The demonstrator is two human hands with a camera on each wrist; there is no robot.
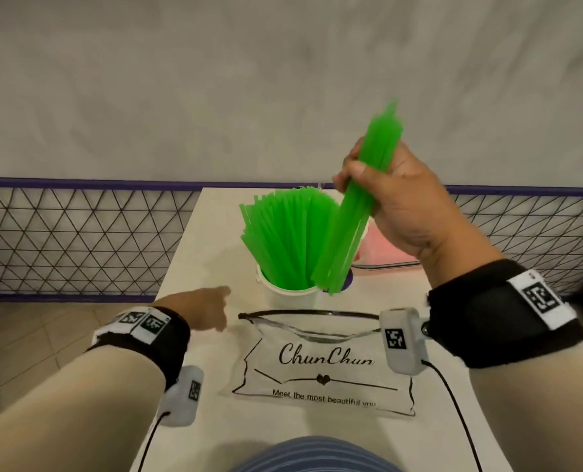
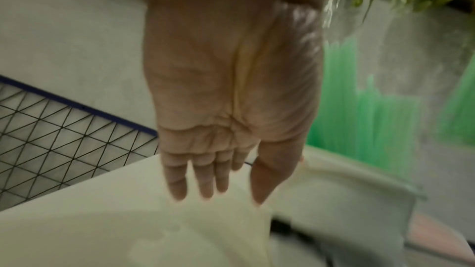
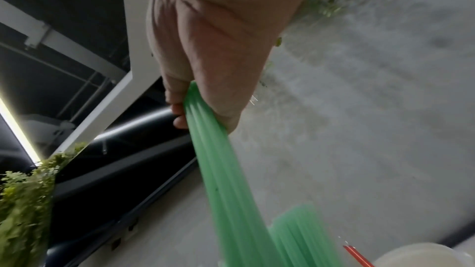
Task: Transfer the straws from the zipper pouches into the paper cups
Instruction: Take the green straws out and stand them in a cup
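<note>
My right hand (image 1: 365, 189) grips a bundle of green straws (image 1: 348, 229), held tilted with its lower ends just above the right rim of a white paper cup (image 1: 288, 296). Many more green straws (image 1: 283, 233) fan out of that cup. In the right wrist view my fingers (image 3: 180, 121) curl round the bundle (image 3: 231, 190). A clear zipper pouch (image 1: 324, 366) printed "ChunChun" lies flat in front of the cup, its mouth open toward it. My left hand (image 1: 211, 310) hovers left of the cup, holding nothing, its fingers (image 2: 205, 180) straight.
A pink pouch (image 1: 385, 250) lies behind and right of the cup. Red straws (image 3: 357, 257) and another pale cup rim (image 3: 416, 255) show at the right wrist view's bottom edge. The narrow white table (image 1: 181, 267) drops off on both sides, with a wire mesh fence (image 1: 79, 240) behind.
</note>
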